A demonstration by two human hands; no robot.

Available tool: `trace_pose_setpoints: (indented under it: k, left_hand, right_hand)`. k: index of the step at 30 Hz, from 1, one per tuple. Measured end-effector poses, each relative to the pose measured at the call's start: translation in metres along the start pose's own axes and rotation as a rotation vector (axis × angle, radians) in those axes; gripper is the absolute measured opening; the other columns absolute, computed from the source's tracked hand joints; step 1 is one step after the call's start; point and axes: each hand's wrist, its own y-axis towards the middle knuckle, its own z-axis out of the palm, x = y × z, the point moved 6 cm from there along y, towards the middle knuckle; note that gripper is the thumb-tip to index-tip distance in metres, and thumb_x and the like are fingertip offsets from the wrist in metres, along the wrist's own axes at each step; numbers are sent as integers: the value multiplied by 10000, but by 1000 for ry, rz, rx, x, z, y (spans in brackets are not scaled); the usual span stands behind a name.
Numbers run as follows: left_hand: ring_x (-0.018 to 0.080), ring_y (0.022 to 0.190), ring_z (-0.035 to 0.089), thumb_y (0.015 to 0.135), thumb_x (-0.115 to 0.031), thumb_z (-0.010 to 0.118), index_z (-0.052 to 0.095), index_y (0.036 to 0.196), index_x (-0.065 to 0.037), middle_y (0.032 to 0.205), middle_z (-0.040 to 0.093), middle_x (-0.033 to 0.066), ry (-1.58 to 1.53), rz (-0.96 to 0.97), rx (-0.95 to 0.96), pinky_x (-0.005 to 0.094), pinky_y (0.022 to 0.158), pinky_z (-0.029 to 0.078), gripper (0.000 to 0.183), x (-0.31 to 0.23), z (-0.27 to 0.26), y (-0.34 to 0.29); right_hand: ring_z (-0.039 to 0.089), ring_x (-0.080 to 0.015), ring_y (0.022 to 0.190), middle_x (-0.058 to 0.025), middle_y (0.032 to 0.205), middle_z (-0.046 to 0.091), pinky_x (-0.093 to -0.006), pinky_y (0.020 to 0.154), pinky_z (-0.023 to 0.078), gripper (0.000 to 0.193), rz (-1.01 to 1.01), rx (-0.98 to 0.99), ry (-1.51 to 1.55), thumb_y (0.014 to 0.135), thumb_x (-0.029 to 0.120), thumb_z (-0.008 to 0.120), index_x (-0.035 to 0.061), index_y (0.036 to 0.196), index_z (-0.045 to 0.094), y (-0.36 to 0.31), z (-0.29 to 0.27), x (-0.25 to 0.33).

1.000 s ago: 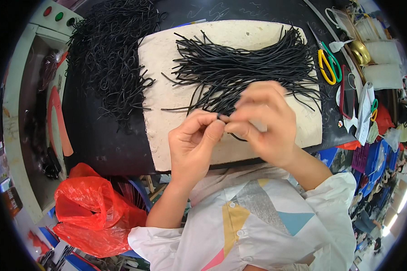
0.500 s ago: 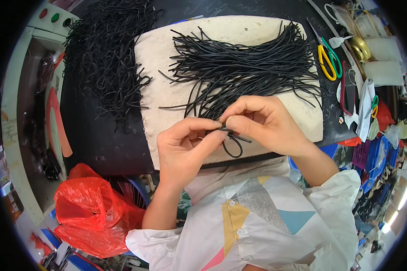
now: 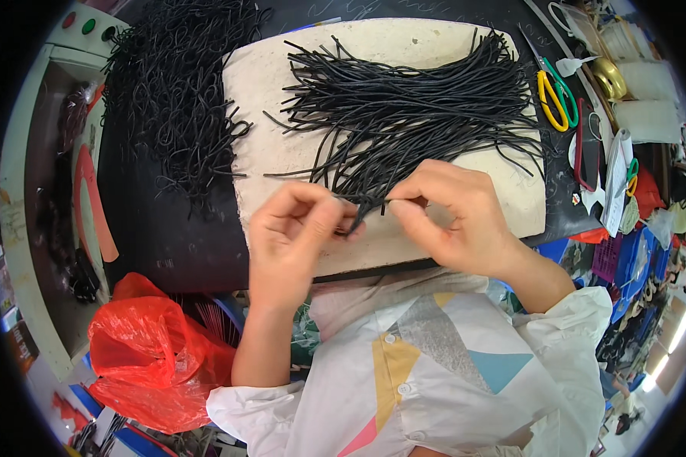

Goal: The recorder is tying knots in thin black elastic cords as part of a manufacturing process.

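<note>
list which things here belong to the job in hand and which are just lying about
Apparently in the job:
left hand and right hand, pinching black cord
bundle of black cords
pale board under it
looped black cords, probably

Apparently lying about:
yellow-and-green-handled scissors
red plastic bag
white nozzled bottle

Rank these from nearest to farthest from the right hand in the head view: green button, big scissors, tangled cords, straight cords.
From the right hand:
1. Straight cords, just beyond it.
2. Big scissors, up to the right.
3. Tangled cords, across on the left.
4. Green button, far upper left.
</note>
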Motion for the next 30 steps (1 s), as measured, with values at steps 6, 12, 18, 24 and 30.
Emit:
trace_pose_setpoints:
  k: [6,12,18,24,30]
  left_hand:
    - [167,626,623,795,-16,594,582,870,57,757,618,121,-25,4,-78,225,575,519,105,-1,6,-2]
    - [172,646,628,685,94,629,625,811,56,738,627,133,847,735,-25,222,574,490,131,-36,26,-19]
    - [203,718,636,817,-38,578,585,929,68,825,621,130,-43,-89,27,254,639,535,154,3,9,-5]
    - [180,708,636,810,-56,595,592,940,44,822,624,116,-161,-251,45,235,626,532,164,15,11,-7]
    - [157,699,627,808,-55,600,583,959,45,822,620,111,-174,-217,12,223,622,525,182,14,12,-6]
  right_hand:
    - [573,-173,593,-88,706,591,-254,537,449,122,-74,-30,-28,729,61,626,4,838,622,-5,5,-9]
    - [529,-41,624,-11,702,607,-197,566,438,180,302,23,406,747,108,659,-7,882,629,5,2,-22]
    - [554,-59,670,-29,751,621,-197,604,449,139,282,4,497,747,46,632,-9,874,633,5,2,-21]
    - [564,-66,695,-35,773,626,-198,606,448,119,205,-2,536,739,34,637,-13,849,632,2,8,-18]
    - [566,-70,678,-38,756,618,-192,587,444,127,290,-66,527,732,38,653,-13,846,633,-2,6,-19]
